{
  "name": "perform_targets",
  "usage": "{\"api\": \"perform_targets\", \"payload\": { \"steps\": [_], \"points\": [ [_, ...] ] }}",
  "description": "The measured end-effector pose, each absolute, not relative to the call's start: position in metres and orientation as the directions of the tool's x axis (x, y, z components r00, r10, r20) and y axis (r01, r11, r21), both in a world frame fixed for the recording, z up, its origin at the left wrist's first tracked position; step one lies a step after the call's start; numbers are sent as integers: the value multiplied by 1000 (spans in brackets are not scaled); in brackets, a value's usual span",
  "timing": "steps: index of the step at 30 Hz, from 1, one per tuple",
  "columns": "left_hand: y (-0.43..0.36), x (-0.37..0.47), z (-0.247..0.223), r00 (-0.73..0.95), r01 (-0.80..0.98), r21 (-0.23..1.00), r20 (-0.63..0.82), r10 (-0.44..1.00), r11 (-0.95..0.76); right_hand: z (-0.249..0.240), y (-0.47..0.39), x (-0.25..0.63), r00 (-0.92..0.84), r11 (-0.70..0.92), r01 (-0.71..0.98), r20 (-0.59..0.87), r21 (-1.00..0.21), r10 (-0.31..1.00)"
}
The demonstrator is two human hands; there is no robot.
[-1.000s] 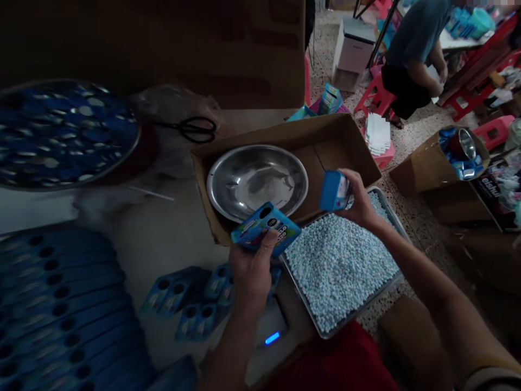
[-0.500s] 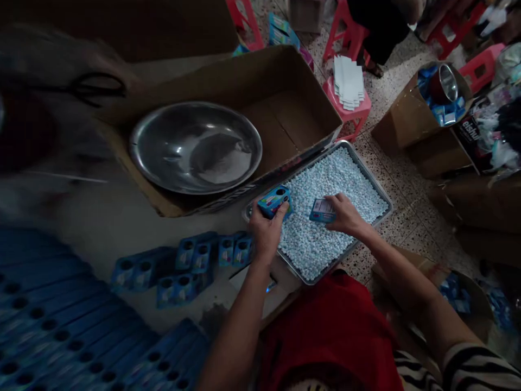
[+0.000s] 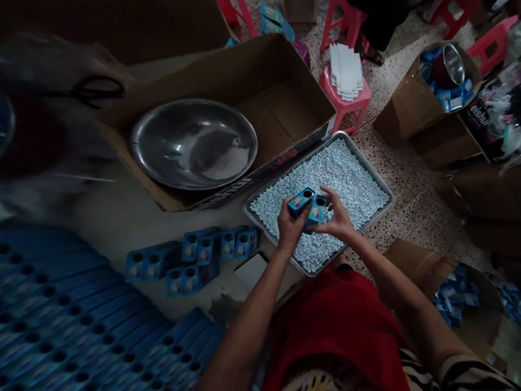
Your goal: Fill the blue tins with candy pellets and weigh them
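Note:
Over a metal tray (image 3: 260,231) of small pale blue and white balls, I hold two small blue printed boxes side by side, each with a round dark hole facing up. My left hand (image 3: 290,231) is closed around the left box (image 3: 300,202). My right hand (image 3: 338,220) grips the right box (image 3: 316,213) between thumb and fingers, its index finger raised near the box's top end. The boxes touch or nearly touch each other. Beside my left forearm, several similar boxes (image 3: 191,279) stand in small groups on the table.
A steel basin (image 3: 195,144) sits in a cardboard carton (image 3: 280,117) behind the tray. Rows of blue boxes (image 3: 61,326) fill the lower left. White cards (image 3: 345,70) lie on a pink stool (image 3: 354,108). Scissors (image 3: 97,89) are far left. Cartons (image 3: 399,111) stand on the right.
My left hand has moved right and my right hand has turned its box hole-side up, bringing the two boxes together. The whole view has shifted slightly.

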State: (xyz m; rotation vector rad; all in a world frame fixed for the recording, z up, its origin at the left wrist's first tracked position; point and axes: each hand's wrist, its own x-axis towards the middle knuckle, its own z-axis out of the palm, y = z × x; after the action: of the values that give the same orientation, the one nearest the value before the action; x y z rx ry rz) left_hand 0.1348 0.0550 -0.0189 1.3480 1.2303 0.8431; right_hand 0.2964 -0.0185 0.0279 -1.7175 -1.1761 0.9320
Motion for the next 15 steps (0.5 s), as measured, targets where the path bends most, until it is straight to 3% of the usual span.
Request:
{"api": "perform_targets", "payload": {
  "steps": [3,10,12,15],
  "points": [
    [47,131,-22,245,121,974,-216,945,192,22,-26,291,331,-248,280,-149,-927,932],
    [41,97,-22,538,7,930,-315,782,369,21,-25,286,363,-329,216,-238,-919,901],
    [38,88,-25,604,58,921,-339,721,384,13,-25,278,387,-362,189,-269,-913,882],
    [26,82,-33,510,224,909,-417,752,352,-1,-33,262,387,-392,167,-306,-904,870]
  ]
}}
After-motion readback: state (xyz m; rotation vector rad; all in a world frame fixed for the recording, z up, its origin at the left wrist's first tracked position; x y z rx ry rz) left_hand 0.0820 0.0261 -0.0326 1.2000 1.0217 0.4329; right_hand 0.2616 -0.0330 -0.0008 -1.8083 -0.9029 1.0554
